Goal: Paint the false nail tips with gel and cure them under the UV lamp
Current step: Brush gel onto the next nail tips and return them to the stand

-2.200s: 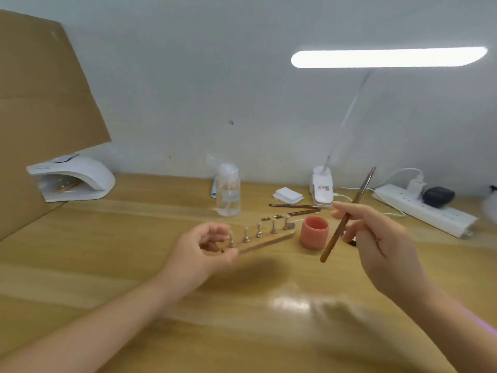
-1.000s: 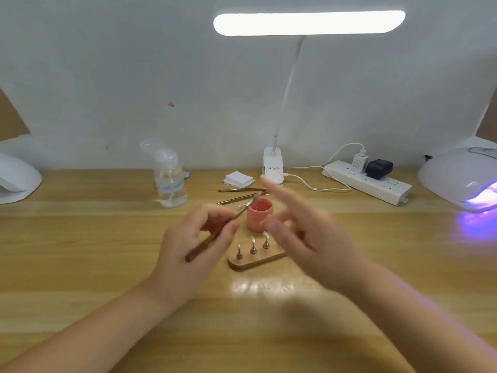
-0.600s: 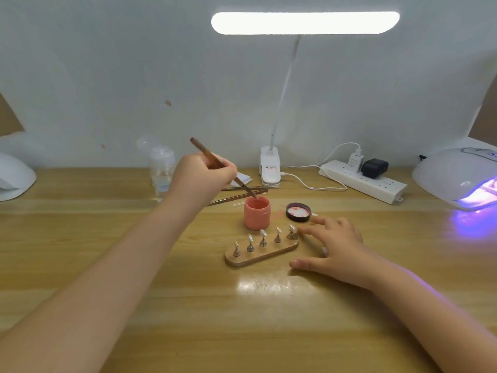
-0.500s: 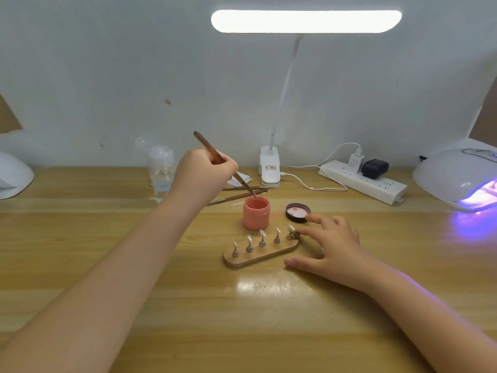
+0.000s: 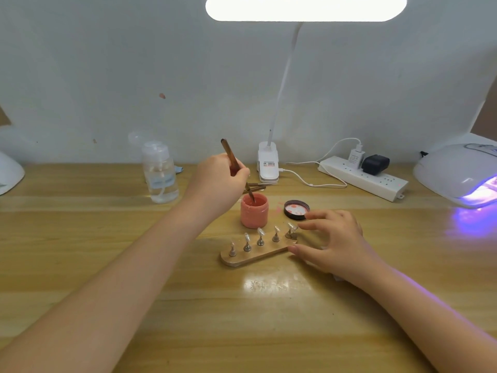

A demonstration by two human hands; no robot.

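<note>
I hold the brush (image 5: 234, 165) pinched in my left hand (image 5: 219, 181), fingers clamped round its handle, tilted so the bristle end dips into the open pink gel pot (image 5: 254, 210). The pot stands toward the middle of the table (image 5: 80, 238), just behind the wooden holder (image 5: 255, 253), so a loaded brush has only a short way to travel. Its lid (image 5: 296, 209) lies face up just to the right of the pot, out of the brush's path.

My right hand (image 5: 333, 243) rests open on the table, fingers spread: the thumb touches the right end of the holder and the fingertips hover by the last of the five nail tips (image 5: 261, 232) on their little stands. That steadies the holder, I judge, so it will not slide while I paint.

The tips look clear and unpainted. The UV lamp (image 5: 460, 173) sits at the right edge of the table, glowing violet, ready for curing. Spare brushes (image 5: 255, 186) lie behind the pot.
</note>
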